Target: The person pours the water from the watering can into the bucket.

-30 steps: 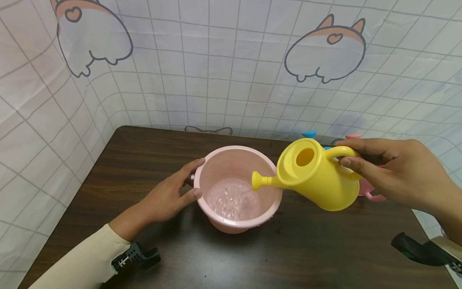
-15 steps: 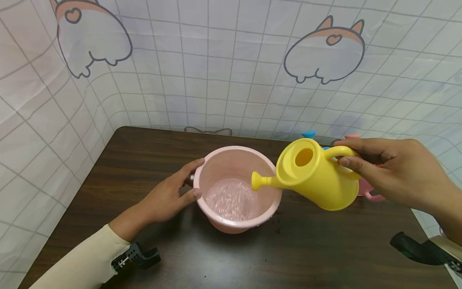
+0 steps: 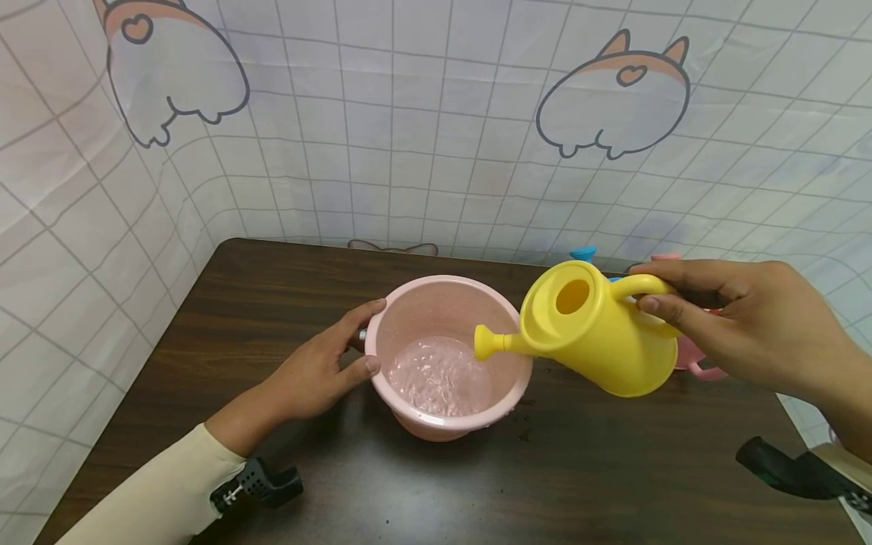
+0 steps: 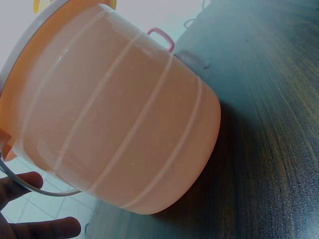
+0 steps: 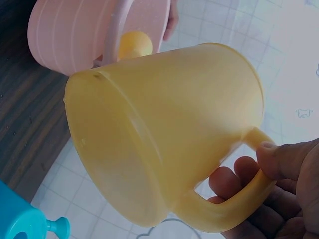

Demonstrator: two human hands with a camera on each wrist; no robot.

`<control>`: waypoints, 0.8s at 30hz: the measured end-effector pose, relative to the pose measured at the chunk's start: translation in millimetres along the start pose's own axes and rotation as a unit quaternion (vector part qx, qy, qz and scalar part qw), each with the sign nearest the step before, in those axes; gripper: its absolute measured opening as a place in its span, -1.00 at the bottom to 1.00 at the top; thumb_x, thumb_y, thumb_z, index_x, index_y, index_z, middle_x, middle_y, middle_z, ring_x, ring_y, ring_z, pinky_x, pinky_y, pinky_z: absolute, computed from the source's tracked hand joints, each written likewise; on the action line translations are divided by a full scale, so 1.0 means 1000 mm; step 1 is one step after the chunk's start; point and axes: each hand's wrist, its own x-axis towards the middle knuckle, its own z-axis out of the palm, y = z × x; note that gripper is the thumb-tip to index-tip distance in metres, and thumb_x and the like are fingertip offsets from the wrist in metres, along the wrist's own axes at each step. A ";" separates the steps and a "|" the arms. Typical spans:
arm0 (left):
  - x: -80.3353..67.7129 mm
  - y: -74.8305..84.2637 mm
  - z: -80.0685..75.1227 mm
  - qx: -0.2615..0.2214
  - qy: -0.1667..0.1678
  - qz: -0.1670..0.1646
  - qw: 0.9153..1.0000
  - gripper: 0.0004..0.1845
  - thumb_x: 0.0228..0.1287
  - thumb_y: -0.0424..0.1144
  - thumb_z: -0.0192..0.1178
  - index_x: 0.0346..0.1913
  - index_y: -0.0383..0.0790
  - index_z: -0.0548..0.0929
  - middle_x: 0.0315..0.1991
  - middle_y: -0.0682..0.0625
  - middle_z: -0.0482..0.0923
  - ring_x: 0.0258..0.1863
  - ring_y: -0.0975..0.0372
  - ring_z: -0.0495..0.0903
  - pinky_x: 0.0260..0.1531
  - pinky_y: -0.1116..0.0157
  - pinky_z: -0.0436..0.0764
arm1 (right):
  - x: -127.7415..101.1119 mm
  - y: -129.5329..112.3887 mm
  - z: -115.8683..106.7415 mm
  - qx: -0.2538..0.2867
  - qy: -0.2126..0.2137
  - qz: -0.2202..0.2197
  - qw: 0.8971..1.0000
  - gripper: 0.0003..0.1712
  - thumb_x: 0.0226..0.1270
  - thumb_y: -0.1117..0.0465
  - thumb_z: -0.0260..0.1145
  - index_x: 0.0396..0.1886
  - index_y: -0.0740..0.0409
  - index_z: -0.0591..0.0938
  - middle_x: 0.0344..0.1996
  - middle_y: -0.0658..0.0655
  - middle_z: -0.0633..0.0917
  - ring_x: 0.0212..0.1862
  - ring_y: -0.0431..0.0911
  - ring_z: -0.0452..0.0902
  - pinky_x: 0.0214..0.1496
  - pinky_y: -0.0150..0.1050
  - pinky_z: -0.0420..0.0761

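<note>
Tilting spout-down over the round pink plastic bucket [image 3: 446, 356], the yellow plastic watering can [image 3: 593, 333] is held by the right hand [image 3: 742, 325], whose fingers are curled round its handle. Rippled water lies in the bucket's bottom. The left hand [image 3: 316, 367] clasps the bucket's near-left rim, thumb and fingers curved against it. The bucket stands on the dark wood-grain bench [image 3: 272, 303].

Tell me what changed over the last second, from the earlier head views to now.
Very little. The yellow watering can edged a touch left, still tilted with its spout over the pink bucket, and the water in the bucket rippled differently from frame to frame. Nothing was taken up or let go: the right hand keeps gripping the can's handle, and the left hand stays on the bucket's rim.
</note>
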 end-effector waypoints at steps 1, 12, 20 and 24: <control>0.000 0.000 0.000 -0.001 0.000 0.000 1.000 -0.23 0.50 0.15 0.13 0.63 0.27 0.04 0.38 -0.02 0.43 0.10 0.17 0.62 -0.07 -0.01 0.58 | 0.000 0.000 0.000 0.000 0.000 -0.001 1.000 -0.59 0.32 0.25 0.50 0.15 -0.09 0.76 0.14 0.02 0.70 -0.74 -0.20 0.54 -0.70 -0.30 0.54; -0.001 0.000 0.000 0.001 0.000 -0.002 1.000 -0.24 0.50 0.15 0.13 0.63 0.28 0.05 0.35 -0.04 0.45 0.09 0.17 0.63 -0.08 -0.01 0.58 | -0.002 -0.002 0.002 -0.002 0.007 -0.005 1.000 -0.58 0.30 0.25 0.51 0.15 -0.10 0.76 -0.01 0.12 0.77 -0.71 -0.21 0.55 -0.71 -0.29 0.53; -0.001 0.002 0.000 0.000 0.001 -0.002 1.000 -0.24 0.50 0.13 0.14 0.63 0.27 0.04 0.34 -0.04 0.46 0.09 0.18 0.63 -0.07 -0.01 0.58 | -0.002 -0.002 0.000 -0.004 -0.003 -0.006 1.000 -0.59 0.34 0.22 0.49 0.18 -0.07 0.74 0.08 0.20 0.72 -0.72 -0.20 0.55 -0.71 -0.29 0.54; -0.001 0.002 0.000 0.001 0.001 -0.003 1.000 -0.24 0.50 0.14 0.14 0.63 0.28 0.05 0.32 -0.03 0.48 0.09 0.18 0.63 -0.06 -0.02 0.58 | -0.002 -0.001 0.000 -0.009 -0.004 -0.014 1.000 -0.58 0.35 0.21 0.48 0.20 -0.04 0.73 0.08 0.21 0.72 -0.71 -0.21 0.57 -0.70 -0.30 0.54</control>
